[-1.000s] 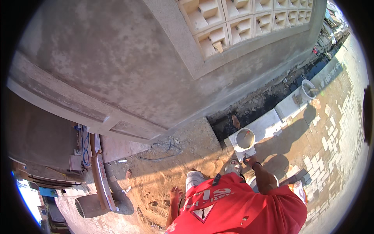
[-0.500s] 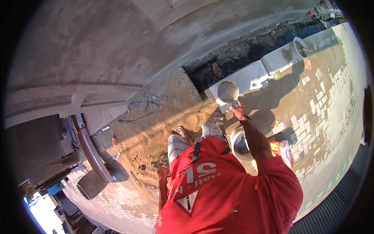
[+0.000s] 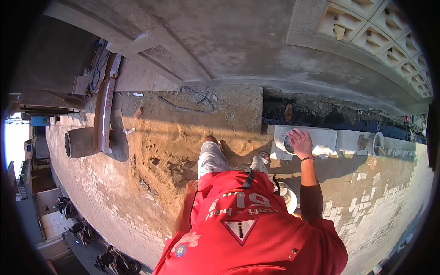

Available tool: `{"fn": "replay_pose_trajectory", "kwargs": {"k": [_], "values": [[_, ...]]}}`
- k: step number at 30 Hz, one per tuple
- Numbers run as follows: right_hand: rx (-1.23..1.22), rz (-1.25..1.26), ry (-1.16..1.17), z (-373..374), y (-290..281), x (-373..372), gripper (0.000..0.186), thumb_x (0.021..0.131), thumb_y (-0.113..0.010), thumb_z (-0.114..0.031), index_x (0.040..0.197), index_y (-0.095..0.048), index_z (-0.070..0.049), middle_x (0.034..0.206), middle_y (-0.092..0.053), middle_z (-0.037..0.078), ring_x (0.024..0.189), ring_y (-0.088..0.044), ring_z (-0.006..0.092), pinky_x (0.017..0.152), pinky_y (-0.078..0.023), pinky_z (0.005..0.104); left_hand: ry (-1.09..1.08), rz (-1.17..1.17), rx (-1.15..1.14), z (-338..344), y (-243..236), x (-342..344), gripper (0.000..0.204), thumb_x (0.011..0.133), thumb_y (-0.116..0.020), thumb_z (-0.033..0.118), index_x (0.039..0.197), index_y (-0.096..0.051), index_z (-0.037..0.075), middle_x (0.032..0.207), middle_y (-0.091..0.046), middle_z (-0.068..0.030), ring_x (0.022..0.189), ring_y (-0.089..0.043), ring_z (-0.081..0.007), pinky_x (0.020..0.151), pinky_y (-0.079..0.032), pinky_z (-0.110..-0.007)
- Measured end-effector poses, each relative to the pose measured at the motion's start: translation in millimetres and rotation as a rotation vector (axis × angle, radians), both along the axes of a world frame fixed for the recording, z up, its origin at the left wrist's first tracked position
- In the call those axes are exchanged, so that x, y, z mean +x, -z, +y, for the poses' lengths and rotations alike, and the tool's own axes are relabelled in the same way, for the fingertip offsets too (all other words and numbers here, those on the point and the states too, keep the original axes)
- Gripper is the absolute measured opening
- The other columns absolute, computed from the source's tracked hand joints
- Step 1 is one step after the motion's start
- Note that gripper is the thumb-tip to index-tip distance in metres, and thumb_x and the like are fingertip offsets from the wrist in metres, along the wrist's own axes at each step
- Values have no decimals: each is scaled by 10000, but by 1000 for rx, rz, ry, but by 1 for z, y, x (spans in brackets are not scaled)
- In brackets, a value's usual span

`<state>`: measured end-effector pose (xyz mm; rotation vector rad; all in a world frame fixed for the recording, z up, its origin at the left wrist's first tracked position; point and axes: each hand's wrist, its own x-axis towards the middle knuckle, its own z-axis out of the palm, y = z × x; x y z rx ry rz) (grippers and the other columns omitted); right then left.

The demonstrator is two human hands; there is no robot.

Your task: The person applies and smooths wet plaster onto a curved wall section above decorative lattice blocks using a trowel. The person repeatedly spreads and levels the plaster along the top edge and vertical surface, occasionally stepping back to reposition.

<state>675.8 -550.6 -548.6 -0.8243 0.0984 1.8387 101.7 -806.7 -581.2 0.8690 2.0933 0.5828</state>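
Note:
My right hand is raised at the right, empty, fingers spread. Behind it, partly covered, stands a white-rimmed bucket on a pale slab. What lies inside the bucket is mostly hidden by the hand. A second pale bucket stands beside my right hip, half hidden by my red shirt and arm. My left hand hangs low at my left side against the shirt's edge; its fingers are too small and shaded to read.
Pale slabs edge a dark wet trench under a grey wall. Farther right stands another bucket. Loose sand lies at my left, near a long carton resting over a grey cylindrical container. Patchy paving spreads right.
My right hand has let go of a small grey object held at the bucket's rim and opened. The view has turned, and my body has shifted left relative to the trench.

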Motion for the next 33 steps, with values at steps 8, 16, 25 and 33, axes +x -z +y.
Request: {"fn": "replay_pose_trajectory", "kwargs": {"k": [8,16,25,33], "values": [[-77,-1637,-689,-8,142,-49,351,779,-627,-235,964,-646,63,883,-677,194,809,-667,299,748,-519,379,-487,-415,-132,47,-2,-9,250,912,-570,188,1001,-615,-42,785,-652,-121,666,-640,-203,599,-557,-353],[460,-2180,-1953,62,141,-104,327,867,-544,-243,1063,-639,0,1051,-666,215,924,-671,363,777,-528,429,-410,-241,-262,55,-7,-113,299,874,-591,231,1006,-654,-29,836,-684,-150,715,-677,-237,590,-567,-358],[-239,-1221,-976,176,-120,-319,458,871,-458,-58,1328,-479,-39,1115,-582,210,783,-671,395,650,-569,491,-342,-27,-366,200,-83,-260,319,856,-578,282,1012,-685,25,1027,-670,-231,1033,-628,-370,888,-443,-502],[-325,-1137,-1195,241,-60,-317,434,829,-468,-7,1260,-518,-28,1165,-533,244,743,-676,383,606,-586,497,-442,-39,-62,300,-69,-267,333,738,-534,18,1038,-657,94,967,-674,-232,1026,-632,-364,856,-450,-497]]}}
